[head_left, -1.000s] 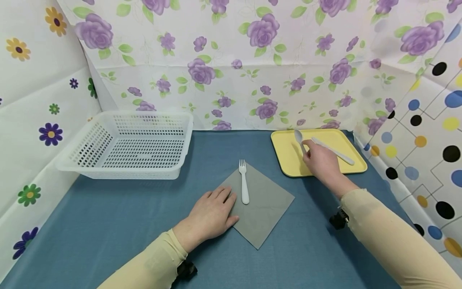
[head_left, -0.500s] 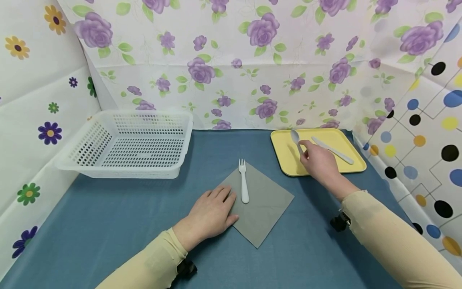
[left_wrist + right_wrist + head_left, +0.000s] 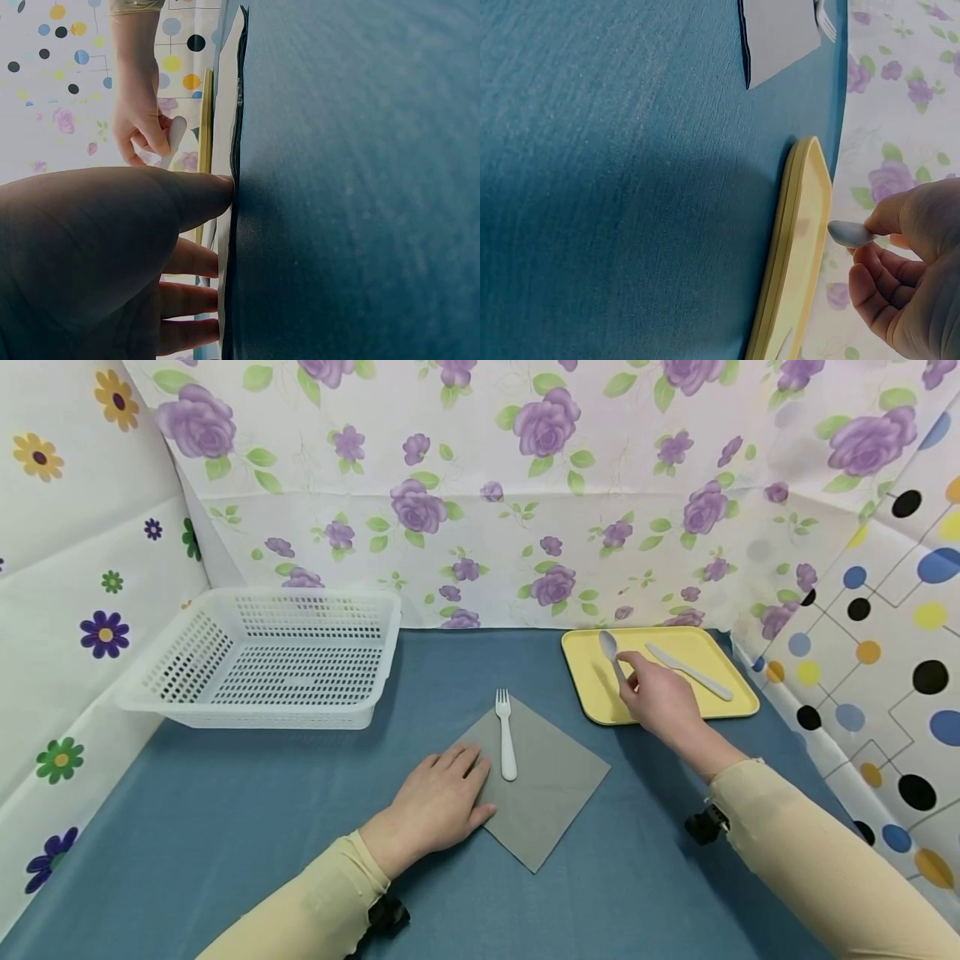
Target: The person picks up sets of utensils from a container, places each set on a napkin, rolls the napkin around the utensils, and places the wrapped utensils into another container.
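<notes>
My right hand [image 3: 663,693] pinches a light-grey plastic spoon [image 3: 608,647] between thumb and fingers, over the left part of the yellow tray [image 3: 583,667]. The spoon's handle end [image 3: 850,233] sticks out of the grip, off the tray, in the right wrist view. A knife [image 3: 690,672] of similar colour lies slanted on the tray beside that hand. Flat on the left edge of a grey folded napkin [image 3: 555,785] rests my left hand [image 3: 435,802], fingers relaxed and spread a little. A white fork [image 3: 507,739] lies on the napkin, tines pointing away, just right of the left fingers.
A white perforated plastic basket [image 3: 367,714] stands at the back left of the blue-covered table [image 3: 247,827]. Flower-patterned sheeting [image 3: 487,493] closes off the back, and dotted sheeting [image 3: 892,693] rises along the right behind the tray.
The right hand has moved slightly left, carrying the spoon with it, so the bowl has shifted away from the knife. My left hand, the napkin and the fork stay as they were.
</notes>
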### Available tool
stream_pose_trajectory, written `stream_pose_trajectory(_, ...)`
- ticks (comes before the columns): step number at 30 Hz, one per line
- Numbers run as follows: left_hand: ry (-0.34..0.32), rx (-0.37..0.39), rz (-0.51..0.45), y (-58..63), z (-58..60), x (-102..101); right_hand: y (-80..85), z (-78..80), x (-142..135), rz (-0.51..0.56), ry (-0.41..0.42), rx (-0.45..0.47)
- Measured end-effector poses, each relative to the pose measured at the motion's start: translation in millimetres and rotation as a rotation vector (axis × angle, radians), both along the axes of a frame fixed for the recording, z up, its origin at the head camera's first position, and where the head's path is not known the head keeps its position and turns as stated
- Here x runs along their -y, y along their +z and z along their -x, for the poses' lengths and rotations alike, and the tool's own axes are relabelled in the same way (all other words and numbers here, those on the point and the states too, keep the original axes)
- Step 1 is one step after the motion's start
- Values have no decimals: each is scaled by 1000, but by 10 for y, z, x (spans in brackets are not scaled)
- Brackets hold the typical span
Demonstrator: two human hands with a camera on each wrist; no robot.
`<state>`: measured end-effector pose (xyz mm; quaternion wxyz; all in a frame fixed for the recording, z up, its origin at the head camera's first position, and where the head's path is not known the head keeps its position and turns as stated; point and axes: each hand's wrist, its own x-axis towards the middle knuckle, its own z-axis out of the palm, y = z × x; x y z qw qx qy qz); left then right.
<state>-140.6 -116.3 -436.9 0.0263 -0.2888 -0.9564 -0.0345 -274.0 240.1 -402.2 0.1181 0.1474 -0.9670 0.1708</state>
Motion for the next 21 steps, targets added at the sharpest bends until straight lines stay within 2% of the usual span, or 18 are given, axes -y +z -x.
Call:
stream_pose_trajectory(9, 2, 4, 8, 3, 5, -3, -19, -41, -1, 29, 7, 34)
stream_pose_trajectory(21, 12, 15, 15, 14, -8, -8, -38, -115, 71, 54, 40, 25)
